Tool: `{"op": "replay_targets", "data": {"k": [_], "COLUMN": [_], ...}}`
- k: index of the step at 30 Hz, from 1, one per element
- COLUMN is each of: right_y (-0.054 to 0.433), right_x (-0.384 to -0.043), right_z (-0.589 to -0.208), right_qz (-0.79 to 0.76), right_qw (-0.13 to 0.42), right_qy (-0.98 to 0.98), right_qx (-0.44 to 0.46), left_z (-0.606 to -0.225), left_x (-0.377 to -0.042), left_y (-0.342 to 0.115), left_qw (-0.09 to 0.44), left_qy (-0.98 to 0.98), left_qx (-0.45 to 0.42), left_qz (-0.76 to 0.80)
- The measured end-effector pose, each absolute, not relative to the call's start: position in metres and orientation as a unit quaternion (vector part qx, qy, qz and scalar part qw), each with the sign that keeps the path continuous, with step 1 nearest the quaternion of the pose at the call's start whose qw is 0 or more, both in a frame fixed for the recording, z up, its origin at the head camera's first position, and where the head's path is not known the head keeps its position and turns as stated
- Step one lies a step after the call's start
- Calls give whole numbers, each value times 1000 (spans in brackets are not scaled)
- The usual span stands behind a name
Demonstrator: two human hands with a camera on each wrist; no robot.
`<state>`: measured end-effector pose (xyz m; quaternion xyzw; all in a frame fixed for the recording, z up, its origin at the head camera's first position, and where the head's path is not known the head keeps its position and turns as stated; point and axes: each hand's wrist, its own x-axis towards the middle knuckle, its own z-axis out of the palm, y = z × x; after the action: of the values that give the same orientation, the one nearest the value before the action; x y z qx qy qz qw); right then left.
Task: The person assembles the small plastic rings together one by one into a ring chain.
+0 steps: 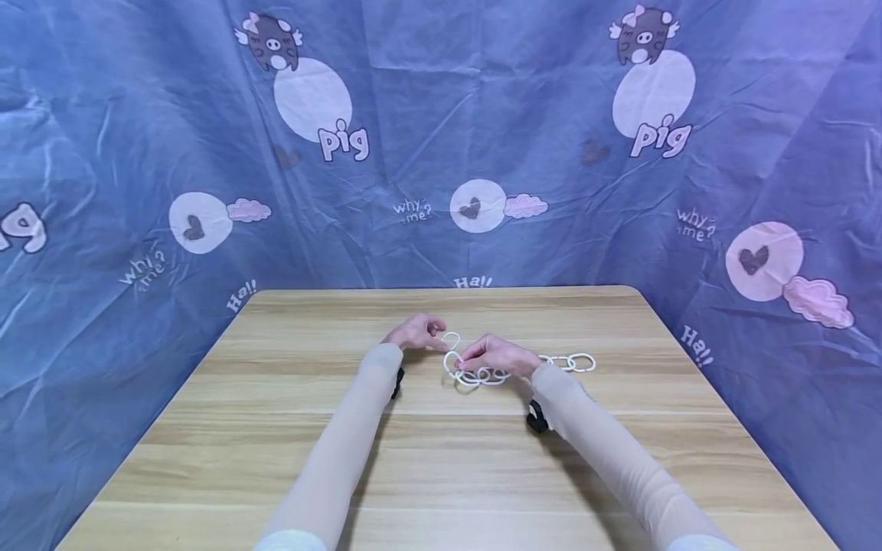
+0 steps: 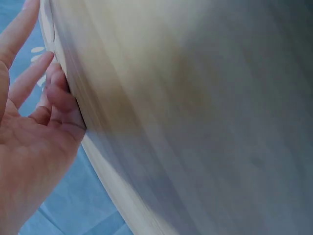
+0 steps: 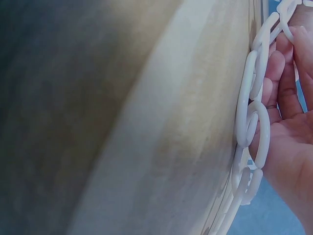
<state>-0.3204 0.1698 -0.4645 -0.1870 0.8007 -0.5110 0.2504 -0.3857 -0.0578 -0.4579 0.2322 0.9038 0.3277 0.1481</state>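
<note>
In the head view my left hand [image 1: 418, 332] is above the far middle of the table, with a loose white plastic link [image 1: 451, 334] at its thumb and fingertips. The left wrist view shows this hand [image 2: 36, 117] from the palm side; the link is outside that picture. Just to the right, my right hand [image 1: 498, 357] pinches an end link [image 1: 446, 361] of a white plastic chain [image 1: 582, 369]. The chain passes under that hand and trails rightward on the wood. Up close, several joined links [image 3: 264, 137] run beside the right palm [image 3: 281, 142].
The wood-grain table [image 1: 441, 467] ends at a far edge just beyond the hands. Behind and beside it hangs a blue printed cloth [image 1: 427, 99]. Black wrist devices [image 1: 537, 417] sit under both pale sleeves [image 1: 620, 459].
</note>
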Motion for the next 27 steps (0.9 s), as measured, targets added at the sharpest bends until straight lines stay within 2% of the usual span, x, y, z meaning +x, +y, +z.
{"op": "replay_targets", "data": {"k": [10, 17, 27], "right_y": [171, 172, 171], "right_x": [-320, -320, -321], "right_z": [-463, -463, -465], "right_qz": [-510, -510, -514], "right_qw": [247, 251, 254], "right_qy": [801, 800, 794], "right_qx": [-193, -195, -202], "left_z": [-456, -451, -458], "left_x": [-385, -382, -388], "left_y": [-51, -51, -63], "left_qw": [180, 221, 229], "left_qy": [897, 876, 840], "left_qx": [242, 252, 270], "left_qz": [323, 348, 410]}}
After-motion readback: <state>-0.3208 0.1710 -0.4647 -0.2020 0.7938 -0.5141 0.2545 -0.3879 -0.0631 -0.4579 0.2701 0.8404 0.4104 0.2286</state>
